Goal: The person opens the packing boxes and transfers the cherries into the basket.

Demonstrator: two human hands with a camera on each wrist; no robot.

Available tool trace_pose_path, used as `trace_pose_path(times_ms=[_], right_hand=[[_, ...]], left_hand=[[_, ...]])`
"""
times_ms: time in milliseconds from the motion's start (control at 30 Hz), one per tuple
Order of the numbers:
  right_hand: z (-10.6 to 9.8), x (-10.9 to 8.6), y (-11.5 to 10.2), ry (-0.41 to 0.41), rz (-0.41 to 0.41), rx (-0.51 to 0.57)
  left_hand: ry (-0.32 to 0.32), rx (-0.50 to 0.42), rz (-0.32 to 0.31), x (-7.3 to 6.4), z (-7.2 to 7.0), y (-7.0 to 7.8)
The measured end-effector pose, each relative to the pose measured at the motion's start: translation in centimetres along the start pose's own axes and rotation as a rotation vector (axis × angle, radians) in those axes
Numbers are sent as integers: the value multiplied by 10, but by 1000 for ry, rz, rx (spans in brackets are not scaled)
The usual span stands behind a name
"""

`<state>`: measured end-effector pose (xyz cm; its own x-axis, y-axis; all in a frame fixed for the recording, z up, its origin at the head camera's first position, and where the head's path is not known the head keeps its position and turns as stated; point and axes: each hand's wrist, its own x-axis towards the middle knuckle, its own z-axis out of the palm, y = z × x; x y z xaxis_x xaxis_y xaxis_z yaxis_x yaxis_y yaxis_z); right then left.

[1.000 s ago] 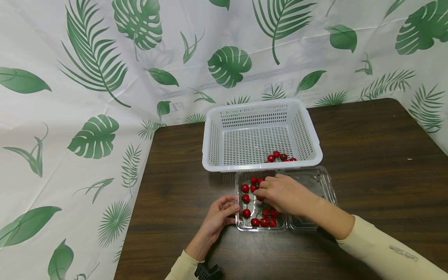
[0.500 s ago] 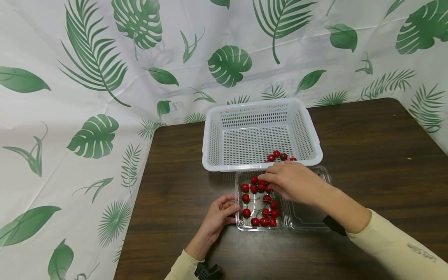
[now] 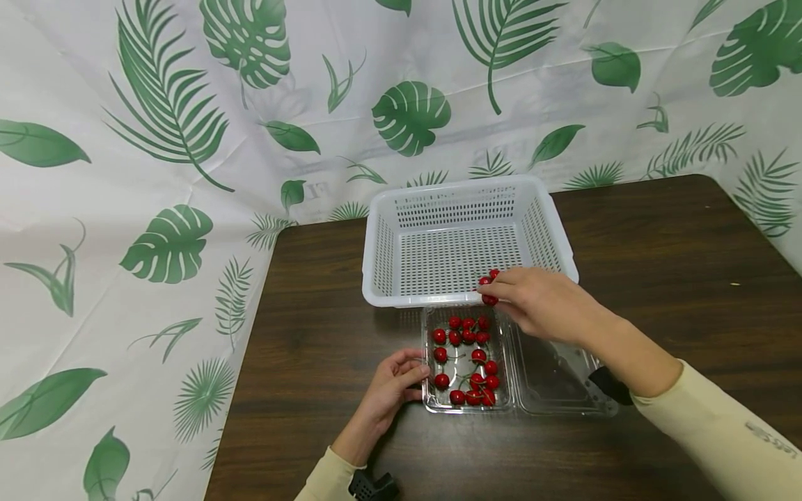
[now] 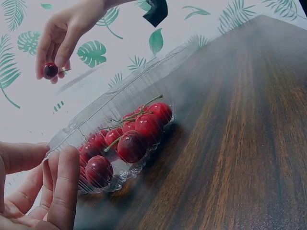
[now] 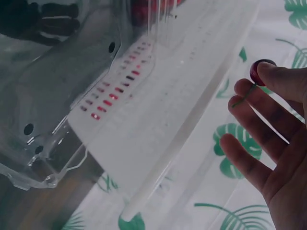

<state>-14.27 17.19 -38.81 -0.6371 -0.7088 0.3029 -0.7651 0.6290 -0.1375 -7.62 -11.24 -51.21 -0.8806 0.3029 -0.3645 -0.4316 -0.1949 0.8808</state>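
Note:
My right hand pinches a dark red cherry with a green stem, just above the near rim of the white basket. In the left wrist view that cherry hangs between thumb and fingertips, above the clear plastic container. Inside the container's left half lie several red cherries, grouped mostly along the back, right and front. My left hand holds the container's left edge, its thumb and fingers against the rim and wall.
Several cherries lie in the basket's near right part, partly behind its rim and my right hand. The container's open lid lies flat to the right, under my right forearm. A leaf-print sheet hangs behind the dark wooden table.
My right hand has moved from the container back and up to the basket's rim, and a cherry now shows in its fingers. The left hand has stayed put.

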Motion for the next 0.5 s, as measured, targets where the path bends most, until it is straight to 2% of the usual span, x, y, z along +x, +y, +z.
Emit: trace_pose_path(times_ms=[300, 500], right_hand=[[4, -3, 14, 36, 17, -12], [7, -5, 19, 29, 31, -11]], left_hand=[[0, 1, -3, 0, 1, 1], [2, 6, -5, 0, 1, 1]])
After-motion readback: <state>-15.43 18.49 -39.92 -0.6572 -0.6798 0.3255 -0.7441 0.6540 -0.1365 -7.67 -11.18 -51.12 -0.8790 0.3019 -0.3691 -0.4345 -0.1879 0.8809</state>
